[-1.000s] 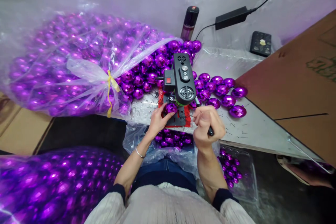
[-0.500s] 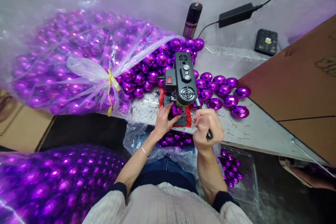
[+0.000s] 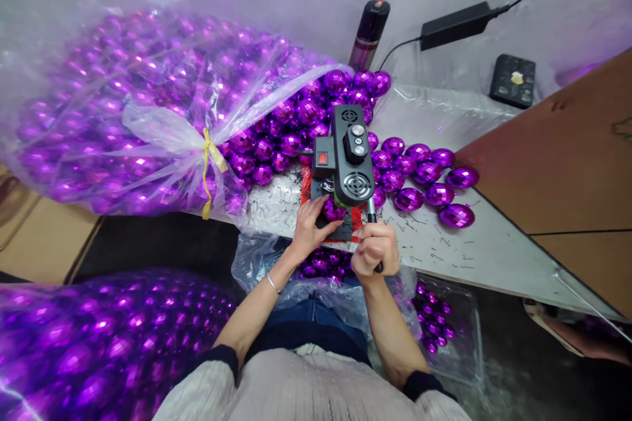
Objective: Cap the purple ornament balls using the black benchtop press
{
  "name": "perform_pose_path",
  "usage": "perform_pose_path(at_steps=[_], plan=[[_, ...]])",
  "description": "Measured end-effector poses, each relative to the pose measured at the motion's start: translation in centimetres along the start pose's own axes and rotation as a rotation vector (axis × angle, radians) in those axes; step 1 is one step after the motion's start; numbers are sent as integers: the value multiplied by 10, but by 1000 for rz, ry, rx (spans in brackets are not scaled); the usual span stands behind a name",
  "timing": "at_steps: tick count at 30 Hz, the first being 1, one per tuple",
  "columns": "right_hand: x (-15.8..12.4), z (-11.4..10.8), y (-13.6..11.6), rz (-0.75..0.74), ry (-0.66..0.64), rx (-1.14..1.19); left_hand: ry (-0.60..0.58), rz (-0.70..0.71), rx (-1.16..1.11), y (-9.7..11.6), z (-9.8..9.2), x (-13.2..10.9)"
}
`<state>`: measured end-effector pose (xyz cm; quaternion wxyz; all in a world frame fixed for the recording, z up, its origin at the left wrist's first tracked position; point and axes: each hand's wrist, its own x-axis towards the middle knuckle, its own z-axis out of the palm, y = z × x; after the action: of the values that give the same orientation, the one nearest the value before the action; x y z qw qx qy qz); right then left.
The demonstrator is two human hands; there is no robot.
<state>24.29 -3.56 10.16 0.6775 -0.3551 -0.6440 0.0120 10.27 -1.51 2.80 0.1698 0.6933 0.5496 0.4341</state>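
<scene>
Under the head of a black press machine [image 3: 351,154] sits a shiny purple faceted ball [image 3: 334,209], its top hidden by the machine. My left hand [image 3: 312,227] has thumb and fingers around the ball's near and left sides. My right hand [image 3: 376,248] is wrapped round the black lever handle [image 3: 378,268] at the machine's right. The machine stands on a dark base plate [image 3: 342,231] over a red patch [image 3: 356,220] on the white table.
A big clear bag of purple balls [image 3: 162,112], tied with yellow, lies left. Loose purple balls [image 3: 438,195] lie right of the machine. Behind are a spray can [image 3: 369,33] and a power adapter [image 3: 457,25]. Cardboard [image 3: 557,158] leans at right; more bagged balls [image 3: 113,342] sit lower left.
My right hand has moved left and slightly down with the lever, which now points more straight toward me. My left hand stays at the ball. The whole view has shifted slightly.
</scene>
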Motion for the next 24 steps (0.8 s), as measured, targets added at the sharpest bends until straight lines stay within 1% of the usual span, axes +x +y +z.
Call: perform_pose_path(at_steps=[4, 13, 17, 20, 22, 24], plan=[[-5, 5, 4, 33, 35, 80, 9, 0, -3, 0, 0, 0], [-11, 13, 10, 34, 89, 171, 42, 29, -1, -1, 2, 2], [-15, 14, 13, 2, 62, 121, 65, 82, -44, -1, 2, 3], [-5, 11, 7, 18, 61, 83, 73, 115, -63, -3, 1, 6], [11, 6, -2, 48, 46, 52, 83, 135, -68, -3, 0, 7], [29, 0, -13, 89, -2, -6, 93, 160, -54, -2, -2, 2]])
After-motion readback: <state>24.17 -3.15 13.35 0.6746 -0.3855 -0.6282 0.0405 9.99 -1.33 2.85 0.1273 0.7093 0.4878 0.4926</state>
